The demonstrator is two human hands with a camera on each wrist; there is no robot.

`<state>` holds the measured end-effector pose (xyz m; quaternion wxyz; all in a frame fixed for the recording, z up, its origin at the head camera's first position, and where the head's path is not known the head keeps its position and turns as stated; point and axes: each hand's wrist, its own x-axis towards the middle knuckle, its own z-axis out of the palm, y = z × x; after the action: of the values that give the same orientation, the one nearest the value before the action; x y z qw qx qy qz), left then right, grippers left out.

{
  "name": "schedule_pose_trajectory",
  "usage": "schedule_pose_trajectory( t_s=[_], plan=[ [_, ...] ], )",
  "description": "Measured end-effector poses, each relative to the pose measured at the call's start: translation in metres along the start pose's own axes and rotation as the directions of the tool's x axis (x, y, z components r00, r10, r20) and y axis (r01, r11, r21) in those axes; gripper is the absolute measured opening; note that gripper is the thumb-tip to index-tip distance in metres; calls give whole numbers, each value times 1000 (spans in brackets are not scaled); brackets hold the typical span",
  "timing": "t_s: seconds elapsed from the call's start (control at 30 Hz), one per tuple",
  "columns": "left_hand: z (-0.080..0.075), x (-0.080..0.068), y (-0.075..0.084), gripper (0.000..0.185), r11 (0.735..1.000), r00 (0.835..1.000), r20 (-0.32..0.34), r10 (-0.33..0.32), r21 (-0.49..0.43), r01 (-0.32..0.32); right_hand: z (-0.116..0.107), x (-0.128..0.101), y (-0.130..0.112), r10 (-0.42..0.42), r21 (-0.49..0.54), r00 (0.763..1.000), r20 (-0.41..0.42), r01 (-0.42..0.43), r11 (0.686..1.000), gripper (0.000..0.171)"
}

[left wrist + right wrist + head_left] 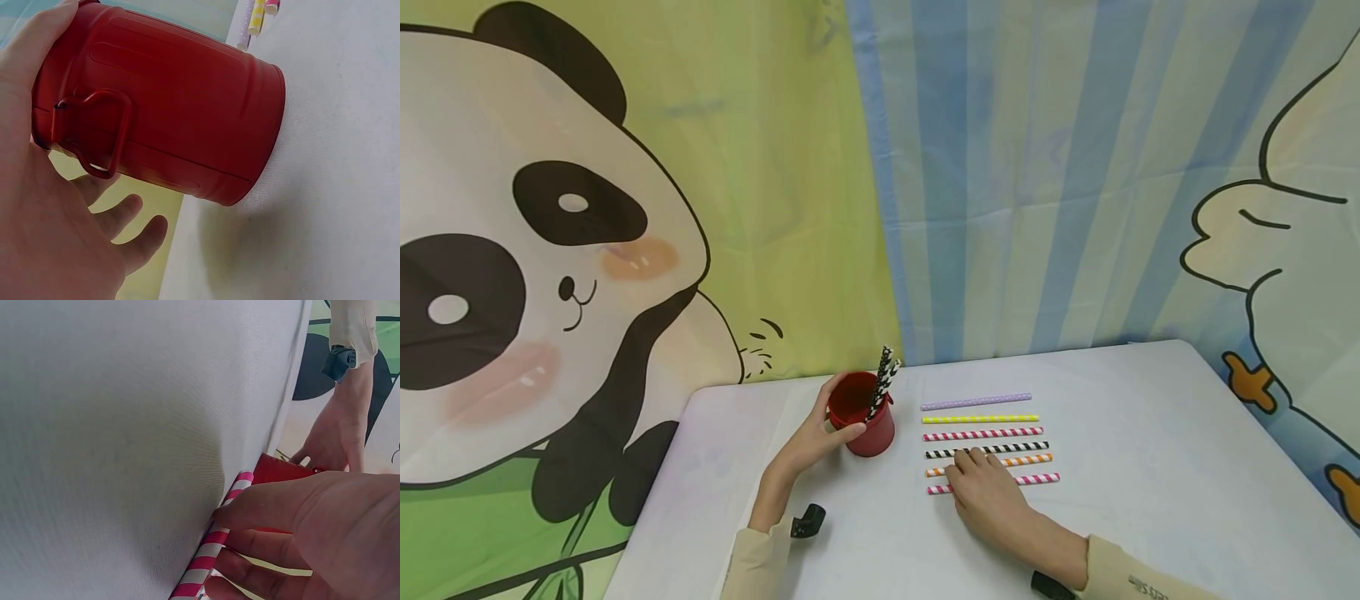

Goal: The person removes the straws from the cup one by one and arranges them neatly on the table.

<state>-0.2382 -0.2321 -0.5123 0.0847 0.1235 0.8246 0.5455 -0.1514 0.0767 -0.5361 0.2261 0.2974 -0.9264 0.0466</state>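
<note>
My left hand (812,437) grips a small red metal bucket (872,435) near its rim, thumb on the near side. A wire handle shows on the bucket's wall (181,94) in the left wrist view. Black-and-white paper straws (882,383) lean inside it. Over the row of straws, my right hand (988,500) pinches the nearest pink-and-white striped straw (209,550), thumb on one side and fingers on the other. That straw lies on the table. Part of the orange-striped straw (1030,460) is covered by the hand; the black-striped straw (1026,448) lies by its fingers.
Farther back in the row lie a second pink-striped straw (981,434), a yellow one (981,419) and a purple dotted one (977,402). A white cloth covers the table (1150,467). Printed curtains (1000,208) hang behind its back edge.
</note>
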Motion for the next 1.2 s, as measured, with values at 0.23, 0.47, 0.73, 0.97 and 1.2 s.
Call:
schedule_pose_trajectory(
  t_s=[0.23,0.47,0.73,0.97,1.2],
  plan=[
    [0,0,0,92,1000,1000,4,-6,-7,6,-2,0,-1,16,4,1000,12,-16,1000,22],
    [0,0,0,93,1000,1000,8,7,-11,-7,-3,0,-1,25,11,999,23,-25,1000,22],
    [0,0,0,91,1000,1000,3,7,3,-7,-5,2,-1,29,8,999,34,-29,1000,24],
    [-1,0,0,90,1000,1000,12,10,2,-10,-6,2,0,37,19,998,45,-38,999,24],
    [-1,0,0,90,1000,1000,15,0,1,0,-7,3,1,39,32,998,48,-41,999,25]
  ],
)
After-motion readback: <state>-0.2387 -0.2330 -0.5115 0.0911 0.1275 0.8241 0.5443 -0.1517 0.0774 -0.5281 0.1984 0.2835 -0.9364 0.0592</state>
